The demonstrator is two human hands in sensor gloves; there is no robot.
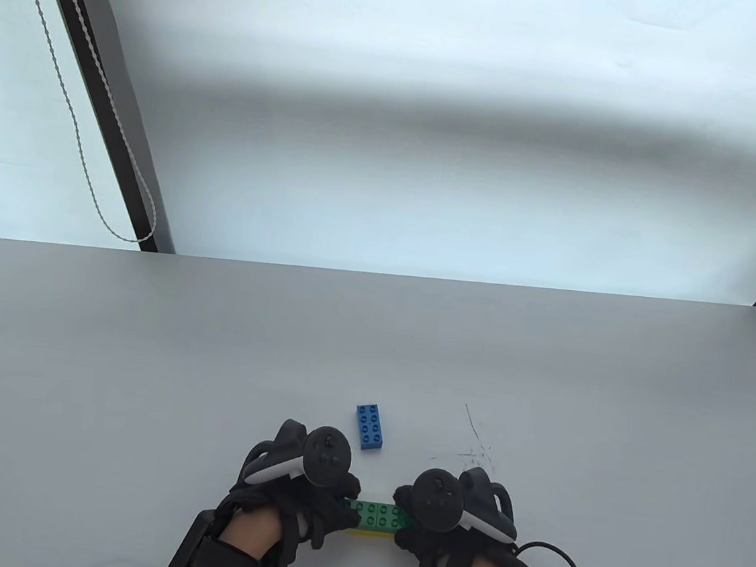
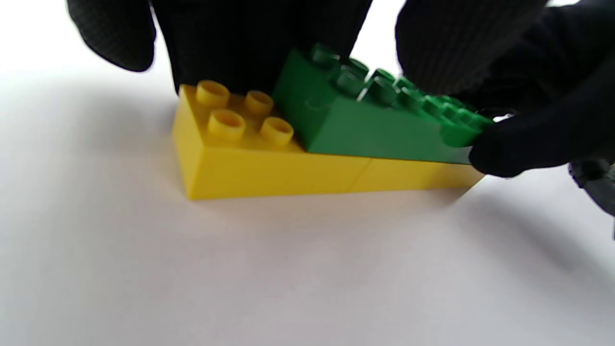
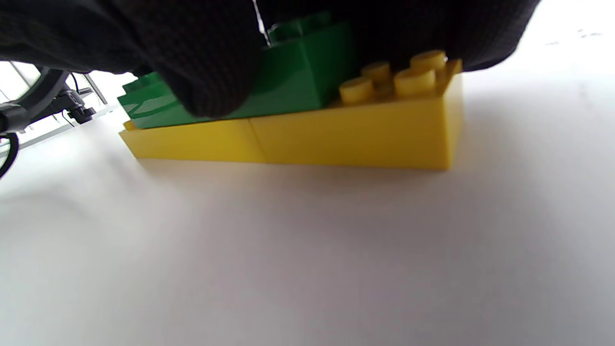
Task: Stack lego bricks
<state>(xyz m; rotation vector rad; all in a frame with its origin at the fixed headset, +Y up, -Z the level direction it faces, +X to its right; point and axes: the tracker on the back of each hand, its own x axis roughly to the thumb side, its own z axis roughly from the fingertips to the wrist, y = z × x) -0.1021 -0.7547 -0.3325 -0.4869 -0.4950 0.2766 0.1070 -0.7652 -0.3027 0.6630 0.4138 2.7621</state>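
I've got my left hand (image 1: 302, 492) and right hand (image 1: 444, 517) pressing the green brick (image 1: 381, 515) onto the yellow bricks (image 2: 269, 168); uneven pressure could split their seam.

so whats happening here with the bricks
Someone in sensor gloves is stacking lego bricks. Both hands, the left hand and the right hand, are on a green brick that sits across two yellow bricks laid end to end on the table. Yellow studs show uncovered at both ends. A blue brick lies untouched just beyond the hands.
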